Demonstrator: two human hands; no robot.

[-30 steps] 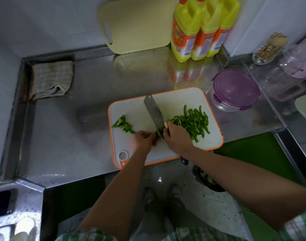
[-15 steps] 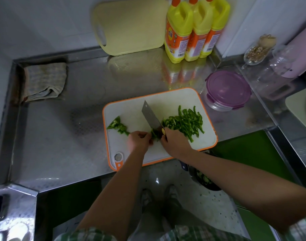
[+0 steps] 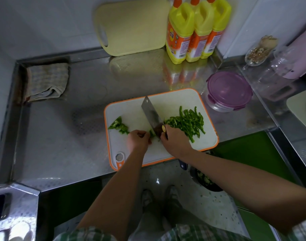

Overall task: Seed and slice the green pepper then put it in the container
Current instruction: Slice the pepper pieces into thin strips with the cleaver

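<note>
On the cutting board [image 3: 174,101], at its left edge, uncut pepper pieces [image 3: 120,126] lie; the left grip [image 3: 138,140] pins a small pepper piece [image 3: 152,133] beside the cleaver [image 3: 151,115], whose handle the right grip [image 3: 174,141] clasps. Slicing looks partway done; the next cut calls for tucked fingertips. Cut strips [image 3: 187,122] crowd the right side; the lidded container [image 3: 228,92] stands just past the board's far right corner

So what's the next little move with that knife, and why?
Probably press the cleaver, gripped by the right hand, down through the small pepper piece the left hand pins beside the blade. Cut strips are piled right of the blade, uncut pieces wait at the left of the board.
</note>
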